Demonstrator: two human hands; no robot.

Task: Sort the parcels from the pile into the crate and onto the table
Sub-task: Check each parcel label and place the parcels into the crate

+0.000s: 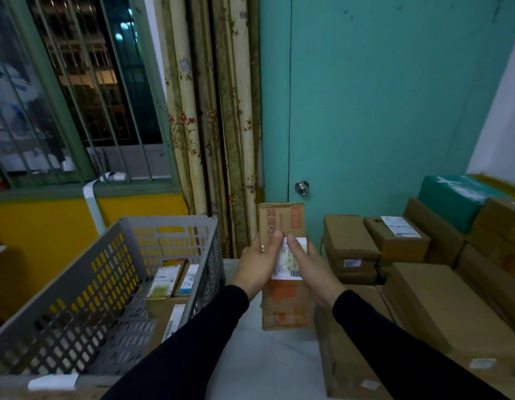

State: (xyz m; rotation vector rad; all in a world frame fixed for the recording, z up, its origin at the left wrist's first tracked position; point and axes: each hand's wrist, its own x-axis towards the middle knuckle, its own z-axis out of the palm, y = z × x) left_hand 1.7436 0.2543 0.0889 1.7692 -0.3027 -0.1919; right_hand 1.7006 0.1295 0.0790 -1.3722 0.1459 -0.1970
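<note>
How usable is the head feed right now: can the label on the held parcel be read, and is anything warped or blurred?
Head view: dim, blue-tinted room light; label on the held parcel too soft to read; wide-angle bending at the window bars; crate slightly blurred.

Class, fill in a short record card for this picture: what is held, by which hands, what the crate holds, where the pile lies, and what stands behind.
held item: brown cardboard parcel with a white label, upright
left hand: grips the parcel's left edge
right hand: grips its right edge, thumb on the label
crate: grey, perforated, on the left, several parcels inside
pile: brown boxes on the right, one teal box on top
background: teal door, barred window, floral curtain
</note>
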